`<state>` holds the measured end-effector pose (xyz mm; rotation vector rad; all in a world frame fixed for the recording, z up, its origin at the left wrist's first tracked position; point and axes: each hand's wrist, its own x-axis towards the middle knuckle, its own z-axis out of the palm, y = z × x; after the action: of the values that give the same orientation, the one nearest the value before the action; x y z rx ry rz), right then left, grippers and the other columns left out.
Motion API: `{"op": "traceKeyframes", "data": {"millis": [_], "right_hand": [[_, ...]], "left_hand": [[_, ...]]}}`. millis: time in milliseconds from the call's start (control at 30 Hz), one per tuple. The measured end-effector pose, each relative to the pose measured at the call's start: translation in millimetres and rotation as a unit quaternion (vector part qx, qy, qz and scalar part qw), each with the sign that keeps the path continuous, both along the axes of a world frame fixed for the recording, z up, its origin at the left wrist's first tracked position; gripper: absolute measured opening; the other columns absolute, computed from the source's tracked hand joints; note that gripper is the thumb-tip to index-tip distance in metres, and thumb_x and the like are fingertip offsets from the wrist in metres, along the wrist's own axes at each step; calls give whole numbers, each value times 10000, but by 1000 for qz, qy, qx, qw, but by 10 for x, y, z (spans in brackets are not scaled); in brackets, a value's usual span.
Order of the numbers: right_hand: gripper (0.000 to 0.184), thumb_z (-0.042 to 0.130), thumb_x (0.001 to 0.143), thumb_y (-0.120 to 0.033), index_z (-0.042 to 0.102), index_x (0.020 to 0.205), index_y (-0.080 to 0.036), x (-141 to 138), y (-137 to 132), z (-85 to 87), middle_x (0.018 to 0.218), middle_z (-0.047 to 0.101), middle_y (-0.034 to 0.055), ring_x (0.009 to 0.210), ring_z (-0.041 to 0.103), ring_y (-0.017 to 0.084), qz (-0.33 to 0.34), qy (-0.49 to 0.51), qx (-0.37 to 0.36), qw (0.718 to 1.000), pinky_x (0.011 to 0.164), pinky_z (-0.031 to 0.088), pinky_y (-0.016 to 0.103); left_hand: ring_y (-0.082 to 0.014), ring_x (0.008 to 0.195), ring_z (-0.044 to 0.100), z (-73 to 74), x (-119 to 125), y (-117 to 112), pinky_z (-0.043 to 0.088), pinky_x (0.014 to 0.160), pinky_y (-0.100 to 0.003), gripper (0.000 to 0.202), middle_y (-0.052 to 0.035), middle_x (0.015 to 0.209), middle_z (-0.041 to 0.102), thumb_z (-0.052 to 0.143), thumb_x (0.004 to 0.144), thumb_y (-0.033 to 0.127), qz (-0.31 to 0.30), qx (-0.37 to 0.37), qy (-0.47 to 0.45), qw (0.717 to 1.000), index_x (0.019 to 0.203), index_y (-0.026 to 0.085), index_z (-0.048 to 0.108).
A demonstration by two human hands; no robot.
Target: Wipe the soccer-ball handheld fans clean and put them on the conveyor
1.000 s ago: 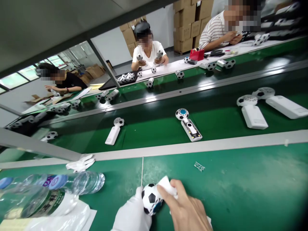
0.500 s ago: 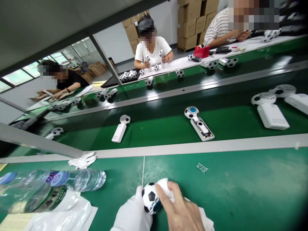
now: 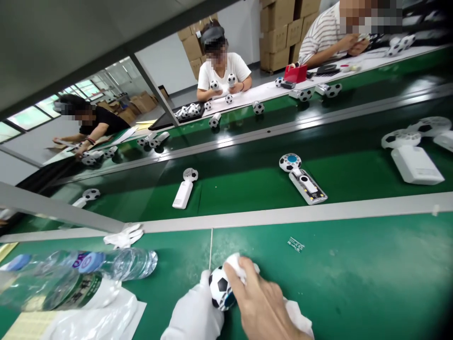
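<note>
My left hand (image 3: 196,309), in a white glove, is closed around a small handheld fan whose round head (image 3: 219,282) has a black-and-white football pattern. A blue patch shows on the head's lower side. My bare right hand (image 3: 264,302) pinches a white cloth (image 3: 236,262) against the top of the fan head, and more white material (image 3: 299,317) shows beneath the palm. The rest of the fan is mostly hidden by my hands. Beyond them on the belt lie a white-handled fan (image 3: 183,194) and one with its handle opened, parts exposed (image 3: 308,187).
Water bottles (image 3: 123,263) and a plastic bag (image 3: 102,316) lie at left, near a white glove (image 3: 124,236). A clear printed sticker (image 3: 296,244) is on the green bench. A grey rail (image 3: 262,218) borders the belt. Several co-workers sit across, handling fans.
My right hand and the cloth have shifted slightly up and left over the fan head. Fans on the near belt have moved right; those on the far belt have moved slightly left.
</note>
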<state>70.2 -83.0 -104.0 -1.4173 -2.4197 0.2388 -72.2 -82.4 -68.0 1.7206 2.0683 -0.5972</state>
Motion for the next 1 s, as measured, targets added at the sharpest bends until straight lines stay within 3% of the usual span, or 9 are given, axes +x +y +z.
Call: {"op": "traceKeyframes", "data": {"millis": [167, 300, 400, 633, 733, 833, 900, 1000], "right_hand": [[573, 380, 751, -6, 530, 1206, -319, 114, 97, 5, 1145, 565, 99, 627, 650, 177, -31, 27, -57, 998, 557, 528, 302], [611, 377, 712, -3, 488, 1258, -254, 169, -50, -24, 1128, 572, 115, 549, 616, 141, -11, 19, -20, 1000, 453, 481, 229], [623, 368, 695, 22, 484, 1262, -210, 79, -64, 7, 1130, 579, 125, 588, 621, 141, -3, 0, -18, 1000, 461, 483, 211], [578, 380, 737, 16, 541, 1206, -281, 173, 124, 81, 1166, 568, 124, 697, 666, 196, -14, 11, -68, 998, 571, 555, 316], [647, 391, 710, 19, 494, 1259, -307, 219, 30, 56, 1197, 550, 132, 631, 657, 173, -23, -1, -61, 998, 544, 542, 296], [647, 423, 709, -3, 458, 1301, -262, 128, -26, 35, 1169, 567, 153, 612, 653, 183, 14, -13, -39, 999, 485, 516, 264], [618, 422, 721, -1, 474, 1287, -245, 66, 17, 27, 1155, 573, 152, 622, 654, 185, 11, -15, -55, 998, 503, 521, 268], [562, 398, 770, -15, 511, 1236, -308, 86, 103, 7, 1146, 572, 109, 650, 657, 170, -7, 5, -90, 996, 578, 536, 284]], "left_hand": [[-173, 822, 629, -59, -21, -6, 479, 783, -340, 254, -88, 974, 647, 484, 885, 267, -12, 3, 5, 1000, 1092, 131, 540], [-161, 770, 624, -120, -70, -11, 493, 745, -335, 268, -61, 922, 640, 502, 885, 299, -14, -8, 9, 1000, 1095, 136, 537], [-166, 825, 617, -136, -74, -14, 482, 787, -341, 257, -62, 956, 633, 514, 876, 285, -24, -11, 14, 1000, 1095, 153, 543], [-198, 741, 643, -72, -6, -20, 483, 702, -340, 256, -76, 863, 655, 445, 871, 206, -11, 13, 41, 999, 1103, 125, 518], [-229, 781, 660, -46, -7, -15, 474, 688, -315, 260, -92, 864, 669, 410, 850, 168, -14, 13, 34, 999, 1083, 142, 523], [-224, 776, 664, -38, -11, -14, 466, 658, -284, 240, -88, 884, 672, 401, 843, 172, -19, 4, 25, 1000, 1046, 166, 530], [-217, 784, 663, -37, -6, -14, 462, 679, -282, 241, -93, 908, 669, 383, 845, 156, -23, 4, 25, 999, 1034, 167, 532], [-220, 830, 658, -31, 13, -14, 458, 730, -292, 254, -103, 927, 666, 370, 855, 156, -26, 7, 28, 999, 1054, 166, 528]]}}
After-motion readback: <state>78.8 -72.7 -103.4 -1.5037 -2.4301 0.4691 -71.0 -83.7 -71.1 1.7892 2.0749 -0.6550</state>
